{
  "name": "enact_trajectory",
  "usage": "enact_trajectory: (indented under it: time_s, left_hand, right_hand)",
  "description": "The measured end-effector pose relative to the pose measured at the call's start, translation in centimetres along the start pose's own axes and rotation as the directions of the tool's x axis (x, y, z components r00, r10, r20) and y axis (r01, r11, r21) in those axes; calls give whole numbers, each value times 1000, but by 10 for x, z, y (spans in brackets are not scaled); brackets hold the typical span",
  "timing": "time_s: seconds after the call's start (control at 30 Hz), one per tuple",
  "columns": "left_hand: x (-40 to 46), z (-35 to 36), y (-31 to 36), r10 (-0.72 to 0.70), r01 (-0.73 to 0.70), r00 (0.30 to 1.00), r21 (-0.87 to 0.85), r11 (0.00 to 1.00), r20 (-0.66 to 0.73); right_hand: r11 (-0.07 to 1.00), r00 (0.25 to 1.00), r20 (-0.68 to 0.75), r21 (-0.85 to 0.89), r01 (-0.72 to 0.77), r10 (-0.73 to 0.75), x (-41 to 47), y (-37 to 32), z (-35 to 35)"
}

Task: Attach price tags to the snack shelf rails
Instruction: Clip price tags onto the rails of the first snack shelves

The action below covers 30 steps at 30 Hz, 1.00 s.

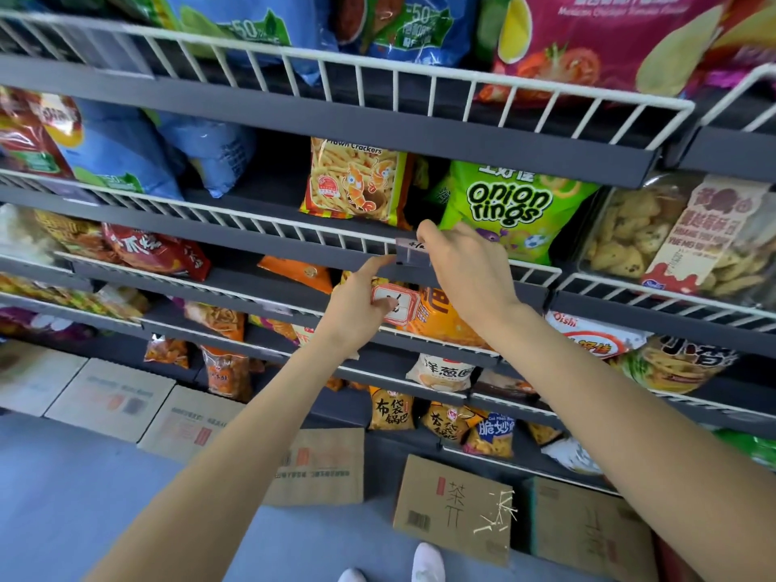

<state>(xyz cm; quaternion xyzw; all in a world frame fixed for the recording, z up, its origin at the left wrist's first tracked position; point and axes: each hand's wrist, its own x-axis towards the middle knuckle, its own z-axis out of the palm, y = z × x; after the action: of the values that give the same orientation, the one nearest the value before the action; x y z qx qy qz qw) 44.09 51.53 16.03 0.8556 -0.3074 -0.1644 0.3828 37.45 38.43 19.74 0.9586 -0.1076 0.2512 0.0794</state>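
A clear price tag holder (pixel 411 252) sits against the grey rail (pixel 260 241) of the shelf that carries the prawn crackers (pixel 357 182) and onion rings (pixel 510 207). My right hand (pixel 466 266) pinches the holder at its right end and top. My left hand (pixel 361 304) touches the holder's left edge with its forefinger, and its other fingers curl round a red-bordered white price tag (pixel 392 302) just below the rail.
White wire fences (pixel 294 60) run along the front of each shelf. Snack bags fill the tiers above and below. A cookie box (pixel 655 233) stands at the right. Cardboard cartons (pixel 453 510) lie on the grey floor under the shelves, near my white shoes (pixel 428 562).
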Motion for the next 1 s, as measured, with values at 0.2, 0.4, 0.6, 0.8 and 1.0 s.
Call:
enact_trajectory:
  time_s: [0.2,0.4,0.6,0.8,1.0]
  left_hand:
    - [0,-4,-5,15,-17,1000,75,997,26]
    - [3,-4,-8,31,-33,999,76,997,26]
    - [4,-5,-6,11,-13,999,68,998,32]
    - [2,-4,-4,9,-12,999,86,996,34]
    - [3,-3,-2,-6,3,999,79,997,32]
  right_hand:
    - [1000,999,38,7,-12,12,-3,1,15]
    - [999,999,31,-48,20,-19,-10,-2,17]
    - [996,999,34,-94,1,3,-16,-5,21]
    - [989,999,-2,-147,-37,37,-24,-8,25]
    - [979,999,-23,-203,-35,31,-28,-8,30]
